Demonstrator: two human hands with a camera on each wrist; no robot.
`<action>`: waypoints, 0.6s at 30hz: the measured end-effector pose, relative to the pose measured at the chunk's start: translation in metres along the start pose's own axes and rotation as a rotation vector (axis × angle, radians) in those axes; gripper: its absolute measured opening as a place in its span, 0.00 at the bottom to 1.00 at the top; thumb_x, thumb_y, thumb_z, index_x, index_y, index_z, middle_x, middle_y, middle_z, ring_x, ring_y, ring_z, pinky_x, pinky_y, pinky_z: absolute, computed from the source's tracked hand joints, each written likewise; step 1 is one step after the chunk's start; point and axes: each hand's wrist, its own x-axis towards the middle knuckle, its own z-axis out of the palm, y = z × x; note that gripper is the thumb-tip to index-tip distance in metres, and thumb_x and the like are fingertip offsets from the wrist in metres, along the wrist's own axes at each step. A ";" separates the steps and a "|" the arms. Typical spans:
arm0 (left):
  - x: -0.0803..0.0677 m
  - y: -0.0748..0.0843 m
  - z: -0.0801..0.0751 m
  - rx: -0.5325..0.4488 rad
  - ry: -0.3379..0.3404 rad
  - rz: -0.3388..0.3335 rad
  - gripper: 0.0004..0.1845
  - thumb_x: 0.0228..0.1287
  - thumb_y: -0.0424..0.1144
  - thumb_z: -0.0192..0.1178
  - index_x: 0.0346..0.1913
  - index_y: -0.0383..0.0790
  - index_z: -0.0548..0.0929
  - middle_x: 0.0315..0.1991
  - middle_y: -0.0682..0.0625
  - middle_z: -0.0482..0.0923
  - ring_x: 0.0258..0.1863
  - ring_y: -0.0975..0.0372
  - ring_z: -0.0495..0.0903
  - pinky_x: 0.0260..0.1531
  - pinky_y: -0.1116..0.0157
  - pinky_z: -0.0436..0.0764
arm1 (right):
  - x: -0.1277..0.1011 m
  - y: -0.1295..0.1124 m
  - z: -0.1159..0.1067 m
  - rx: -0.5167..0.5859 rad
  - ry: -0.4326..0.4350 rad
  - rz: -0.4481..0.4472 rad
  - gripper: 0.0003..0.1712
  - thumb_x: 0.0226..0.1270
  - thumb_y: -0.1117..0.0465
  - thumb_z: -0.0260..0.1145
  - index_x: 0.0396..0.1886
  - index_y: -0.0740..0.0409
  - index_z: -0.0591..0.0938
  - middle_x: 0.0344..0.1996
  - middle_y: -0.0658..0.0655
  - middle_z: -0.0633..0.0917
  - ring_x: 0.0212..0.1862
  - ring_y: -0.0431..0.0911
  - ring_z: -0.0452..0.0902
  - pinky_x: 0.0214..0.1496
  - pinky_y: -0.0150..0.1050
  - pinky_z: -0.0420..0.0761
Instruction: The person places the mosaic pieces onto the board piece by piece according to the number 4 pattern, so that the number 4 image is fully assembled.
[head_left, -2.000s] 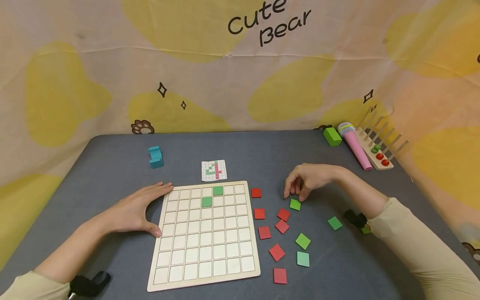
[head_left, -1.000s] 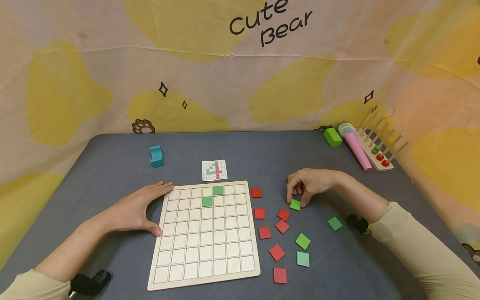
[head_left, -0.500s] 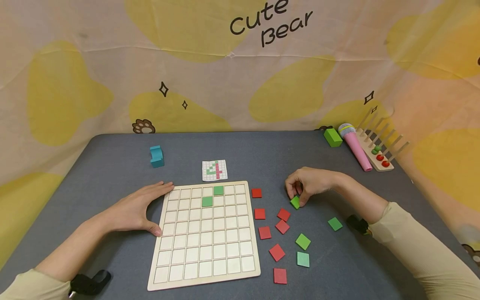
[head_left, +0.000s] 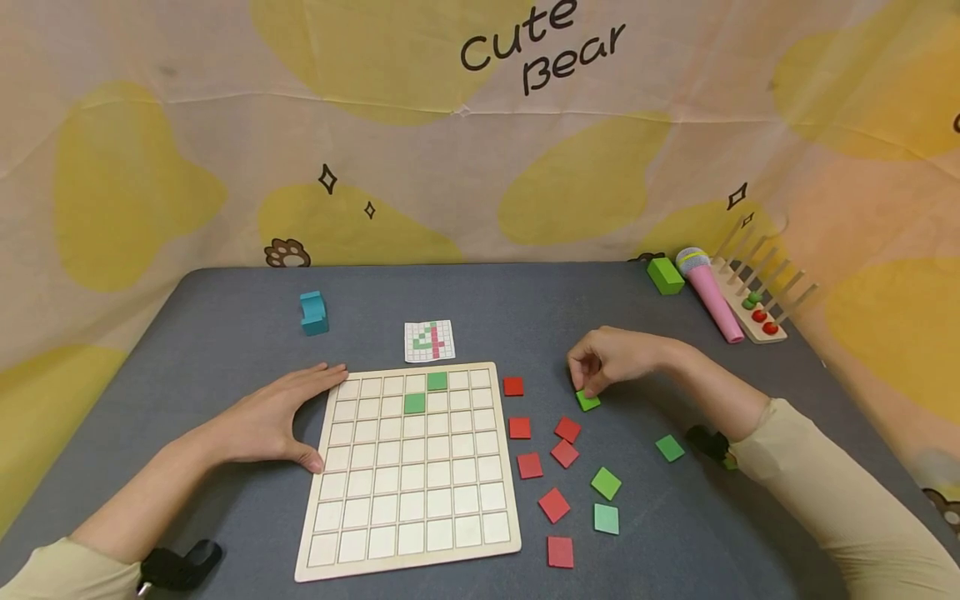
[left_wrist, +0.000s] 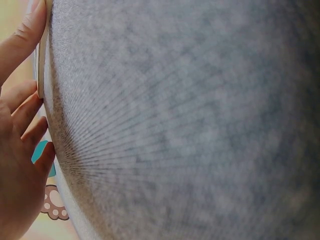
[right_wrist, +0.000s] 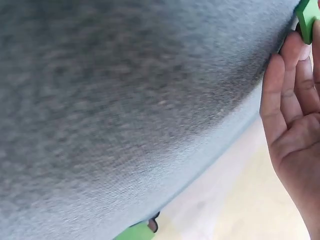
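My right hand (head_left: 617, 360) pinches a bright green square tile (head_left: 588, 402) between thumb and fingers, with the tile tilted close over the table; the right wrist view shows the same green tile (right_wrist: 308, 20) at the fingertips. My left hand (head_left: 264, 417) is spread at the left side of a wooden grid board (head_left: 506, 500), thumb and fingertips touching its edge. Two green tiles, an upper one (head_left: 437, 381) and a lower one (head_left: 414, 403), lie in the board's top two rows. Behind the board lies a small printed pattern card (head_left: 429, 341) with green and red squares.
Several red tiles (head_left: 553, 505) lie right of the board, with green ones (head_left: 606, 483) beside them. A teal block (head_left: 313, 313) stands back left. At back right are a green block (head_left: 665, 276), a pink toy microphone (head_left: 711, 296) and a pegged bead board (head_left: 771, 332).
My right hand came down to the green tile, took it by its edges, tipped it up and shifted it slightly left and away. My left hand stayed on the board.
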 end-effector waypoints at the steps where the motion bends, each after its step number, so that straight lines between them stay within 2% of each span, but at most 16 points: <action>1: 0.000 0.000 0.000 -0.002 -0.001 -0.001 0.68 0.28 0.76 0.71 0.75 0.42 0.64 0.75 0.42 0.64 0.74 0.40 0.60 0.66 0.38 0.65 | 0.001 -0.001 -0.001 0.001 -0.002 0.000 0.03 0.58 0.65 0.73 0.31 0.56 0.85 0.25 0.51 0.85 0.28 0.35 0.75 0.34 0.30 0.78; 10: 0.000 0.000 0.000 -0.003 -0.003 -0.005 0.67 0.29 0.76 0.70 0.75 0.42 0.63 0.75 0.42 0.64 0.75 0.40 0.59 0.65 0.37 0.65 | 0.015 -0.013 -0.004 0.036 0.012 0.005 0.07 0.61 0.66 0.70 0.39 0.54 0.87 0.29 0.50 0.86 0.33 0.38 0.78 0.38 0.30 0.80; 18: 0.000 0.000 0.000 -0.004 -0.005 -0.007 0.68 0.29 0.77 0.70 0.75 0.43 0.63 0.75 0.43 0.64 0.75 0.40 0.59 0.65 0.37 0.65 | 0.032 -0.029 -0.004 0.014 0.081 -0.036 0.06 0.62 0.64 0.70 0.40 0.54 0.87 0.32 0.50 0.86 0.34 0.39 0.78 0.38 0.31 0.80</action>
